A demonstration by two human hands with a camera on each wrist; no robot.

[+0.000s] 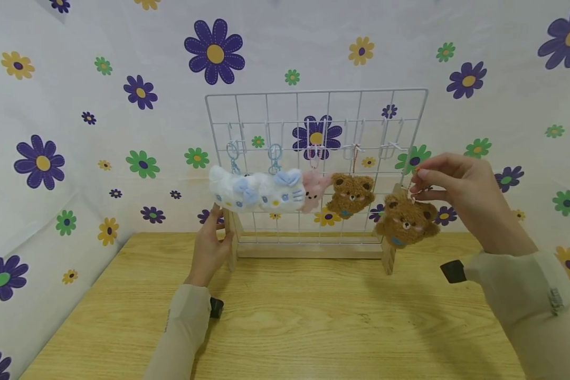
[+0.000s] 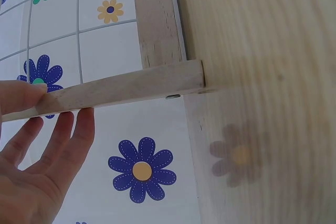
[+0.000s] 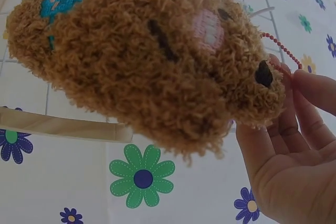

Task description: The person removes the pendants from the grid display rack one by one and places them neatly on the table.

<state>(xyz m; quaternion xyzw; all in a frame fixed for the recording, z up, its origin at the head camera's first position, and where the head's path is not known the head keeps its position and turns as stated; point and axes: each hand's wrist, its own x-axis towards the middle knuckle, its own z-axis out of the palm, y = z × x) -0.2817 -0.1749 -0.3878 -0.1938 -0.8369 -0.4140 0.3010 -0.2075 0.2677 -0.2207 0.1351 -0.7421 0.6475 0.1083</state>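
Observation:
My right hand [image 1: 472,198] pinches the bead chain [image 3: 283,49] of a brown bear plush keychain [image 1: 408,224], which dangles in front of the rack's right end. Seen from the right wrist, the bear [image 3: 142,51] fills much of the view, and the chain loops up to my thumb and fingertips. On the other side, my left hand [image 1: 210,253] grips the wooden upright at the left of the wire grid rack [image 1: 315,92]. The left wrist view shows the thumb on one face of this wooden upright [image 2: 131,85] and several fingertips against the other.
Two white cat plush keychains [image 1: 280,192], a pink plush [image 1: 315,192] and another brown bear [image 1: 351,195] hang in a row on the rack. A white hook [image 1: 390,145] at the right holds nothing. The rack stands on a wooden table [image 1: 313,316] before a flowered backdrop [image 1: 266,31].

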